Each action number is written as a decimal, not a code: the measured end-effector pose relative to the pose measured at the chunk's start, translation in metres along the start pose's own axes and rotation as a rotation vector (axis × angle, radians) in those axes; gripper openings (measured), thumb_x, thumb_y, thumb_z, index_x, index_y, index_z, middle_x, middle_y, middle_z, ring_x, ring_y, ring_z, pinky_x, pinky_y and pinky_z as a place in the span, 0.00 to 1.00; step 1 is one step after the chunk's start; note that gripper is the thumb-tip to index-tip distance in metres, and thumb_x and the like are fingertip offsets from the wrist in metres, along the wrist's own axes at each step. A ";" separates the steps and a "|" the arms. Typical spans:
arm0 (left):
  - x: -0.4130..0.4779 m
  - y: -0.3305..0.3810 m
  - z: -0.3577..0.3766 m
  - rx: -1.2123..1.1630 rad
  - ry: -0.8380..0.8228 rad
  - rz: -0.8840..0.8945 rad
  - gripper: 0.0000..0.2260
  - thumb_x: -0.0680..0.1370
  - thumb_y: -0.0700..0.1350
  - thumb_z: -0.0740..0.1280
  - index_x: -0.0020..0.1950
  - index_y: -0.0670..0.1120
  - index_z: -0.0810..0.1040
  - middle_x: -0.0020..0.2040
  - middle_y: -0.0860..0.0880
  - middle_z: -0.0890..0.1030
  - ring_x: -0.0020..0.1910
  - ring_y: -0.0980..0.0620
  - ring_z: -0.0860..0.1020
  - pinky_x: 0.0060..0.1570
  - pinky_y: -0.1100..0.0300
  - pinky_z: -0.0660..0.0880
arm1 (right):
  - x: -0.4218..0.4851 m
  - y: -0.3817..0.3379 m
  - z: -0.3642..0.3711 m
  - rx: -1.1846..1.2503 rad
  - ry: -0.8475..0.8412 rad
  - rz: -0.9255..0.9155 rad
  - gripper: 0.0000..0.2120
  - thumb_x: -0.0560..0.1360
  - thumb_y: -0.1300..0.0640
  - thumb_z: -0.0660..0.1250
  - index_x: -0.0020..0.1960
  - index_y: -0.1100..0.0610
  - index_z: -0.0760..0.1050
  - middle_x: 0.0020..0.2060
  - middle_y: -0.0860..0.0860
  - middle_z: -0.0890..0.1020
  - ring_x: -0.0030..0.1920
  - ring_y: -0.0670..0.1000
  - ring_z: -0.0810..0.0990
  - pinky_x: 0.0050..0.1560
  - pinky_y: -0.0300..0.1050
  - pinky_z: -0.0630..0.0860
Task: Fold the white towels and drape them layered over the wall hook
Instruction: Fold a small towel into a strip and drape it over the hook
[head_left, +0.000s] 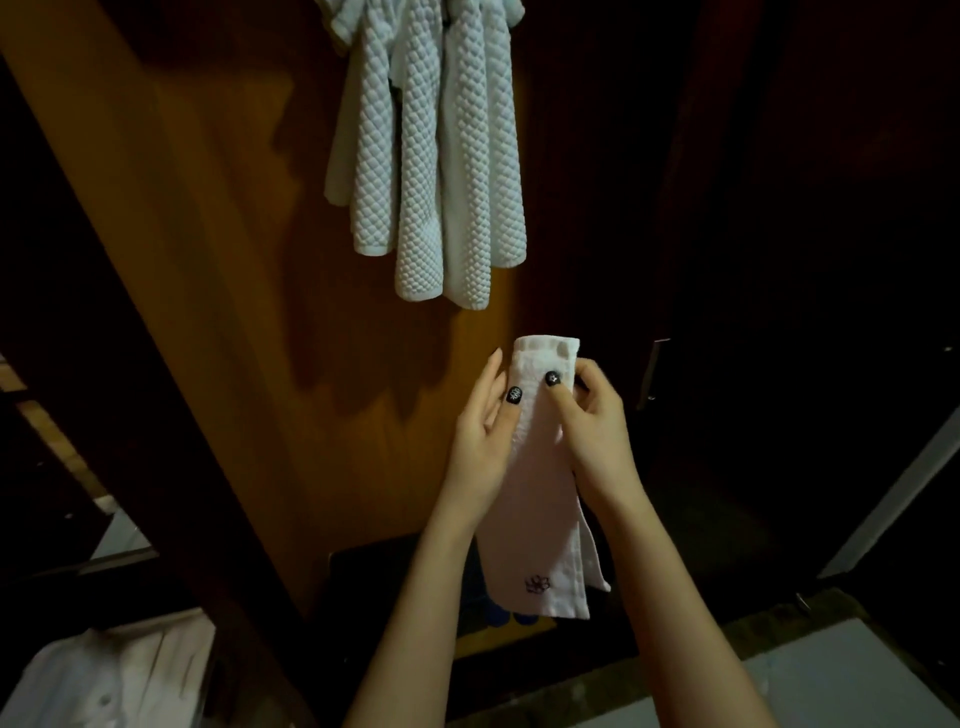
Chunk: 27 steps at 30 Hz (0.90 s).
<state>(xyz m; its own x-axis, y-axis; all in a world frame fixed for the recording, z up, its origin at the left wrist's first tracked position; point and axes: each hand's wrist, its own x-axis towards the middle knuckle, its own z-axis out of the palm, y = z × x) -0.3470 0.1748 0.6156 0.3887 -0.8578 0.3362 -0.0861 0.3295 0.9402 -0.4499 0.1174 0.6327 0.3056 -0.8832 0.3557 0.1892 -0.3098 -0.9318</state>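
A narrow folded white towel (545, 499) with a small embroidered flower near its lower end hangs upright between both hands. My left hand (480, 441) grips its left edge, thumb pressed on the front. My right hand (597, 431) pinches its right edge near the top, thumb on the front. Above, several quilted white towels (441, 156) hang draped against the wooden wall panel (234, 260); the hook that holds them is hidden at the frame's top.
A dark door with a metal handle (652, 374) stands to the right. White cloth (114, 675) lies at the lower left. A pale floor (831, 680) shows at the lower right, and a dark mat (395, 571) sits below the towel.
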 end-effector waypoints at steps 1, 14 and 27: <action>0.000 0.000 -0.002 -0.023 0.011 -0.008 0.24 0.83 0.47 0.60 0.78 0.52 0.58 0.74 0.52 0.67 0.69 0.60 0.70 0.67 0.61 0.70 | -0.001 0.001 0.001 0.051 -0.063 0.029 0.08 0.81 0.61 0.62 0.56 0.53 0.78 0.48 0.52 0.84 0.49 0.52 0.84 0.48 0.47 0.81; -0.014 -0.003 -0.012 -0.123 0.221 0.040 0.19 0.76 0.53 0.68 0.67 0.58 0.71 0.65 0.55 0.78 0.63 0.57 0.77 0.61 0.56 0.76 | -0.015 -0.008 0.014 0.151 -0.235 0.088 0.13 0.83 0.53 0.59 0.60 0.58 0.76 0.53 0.58 0.83 0.53 0.58 0.83 0.51 0.50 0.81; -0.025 0.003 -0.028 -0.307 0.373 0.026 0.15 0.71 0.44 0.74 0.58 0.51 0.81 0.56 0.46 0.84 0.57 0.46 0.82 0.55 0.53 0.79 | -0.023 0.004 0.036 0.132 -0.227 0.137 0.08 0.83 0.54 0.60 0.54 0.53 0.77 0.50 0.57 0.82 0.49 0.54 0.81 0.52 0.55 0.79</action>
<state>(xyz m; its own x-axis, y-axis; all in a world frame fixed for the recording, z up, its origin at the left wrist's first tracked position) -0.3308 0.2085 0.6088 0.6975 -0.6662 0.2639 0.1526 0.4979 0.8537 -0.4225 0.1491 0.6233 0.5352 -0.8076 0.2479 0.2470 -0.1310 -0.9601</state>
